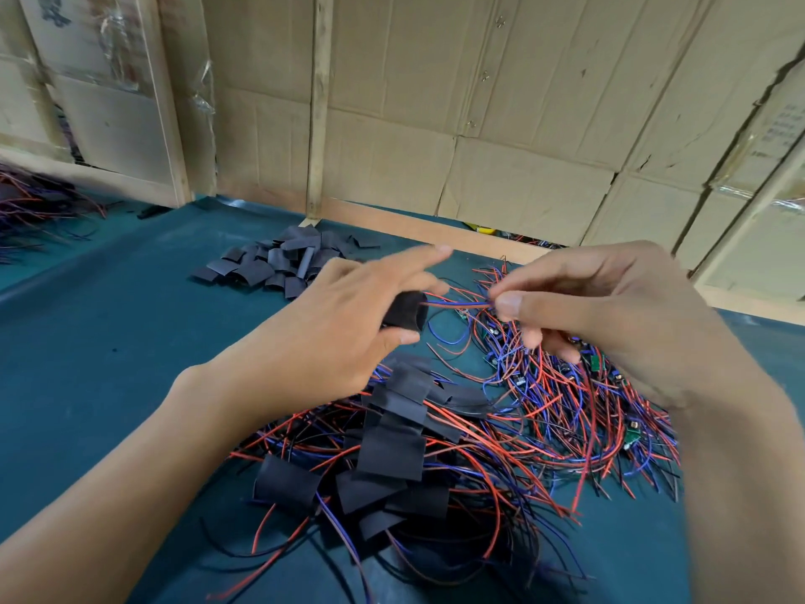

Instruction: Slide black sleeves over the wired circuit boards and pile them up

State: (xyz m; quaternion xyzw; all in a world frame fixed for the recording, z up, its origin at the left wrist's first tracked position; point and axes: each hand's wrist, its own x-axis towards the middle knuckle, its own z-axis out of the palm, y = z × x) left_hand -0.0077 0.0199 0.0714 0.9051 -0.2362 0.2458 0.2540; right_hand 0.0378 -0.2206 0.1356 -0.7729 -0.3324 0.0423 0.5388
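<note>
My left hand [348,316] grips a black sleeve [405,311] between thumb and fingers, its index finger stretched out. Red and blue wires [453,303] run out of the sleeve's right end to my right hand [610,316], which pinches them between thumb and forefinger. The board on these wires is hidden inside the sleeve. Below lies a pile of sleeved boards [392,455] with trailing wires. Under my right hand sits a tangle of bare wired circuit boards [566,398]. A heap of empty black sleeves [279,263] lies farther back.
Everything rests on a teal table cover [109,364]. Cardboard walls [479,124] with wooden posts close off the back. Another bundle of wires [30,207] lies at the far left edge.
</note>
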